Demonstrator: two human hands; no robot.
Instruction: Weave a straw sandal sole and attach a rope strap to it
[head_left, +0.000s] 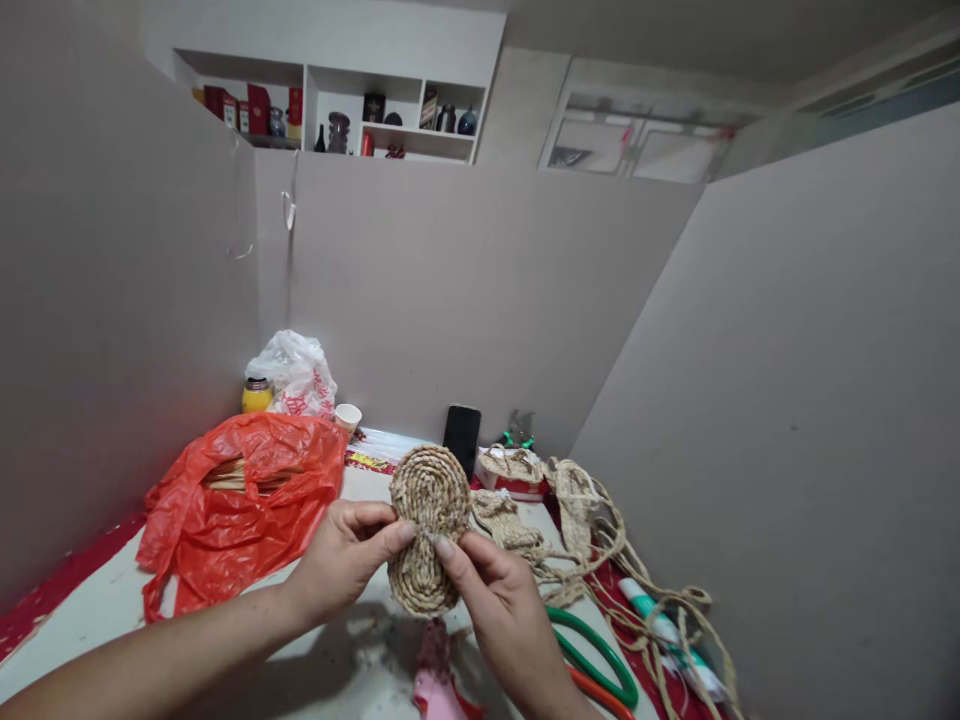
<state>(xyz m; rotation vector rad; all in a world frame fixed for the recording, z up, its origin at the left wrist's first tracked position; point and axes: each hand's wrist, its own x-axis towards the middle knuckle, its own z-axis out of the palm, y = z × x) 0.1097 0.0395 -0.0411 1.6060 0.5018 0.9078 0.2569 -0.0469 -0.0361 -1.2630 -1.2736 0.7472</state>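
Now | woven piece (429, 503) | between both hands (337, 555) (506, 595) | pinched at waist

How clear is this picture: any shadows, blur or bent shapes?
Head view throughout: the figure-eight woven piece looks fairly sharp; a soft shadow falls on the pale board below the left hand; the white-framed panes up top look smeared; the grey right partition leans outward, likely lens stretch.

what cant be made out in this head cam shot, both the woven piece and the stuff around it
In the head view:
- Back of the woven piece: faces away from the camera.
- Some fingertips of the left hand and right hand: hidden behind the piece.
- Most contents of the red bag: covered by its plastic.
- Pink object: cut off by the bottom edge.
- Labels on the shelf boxes: too small.
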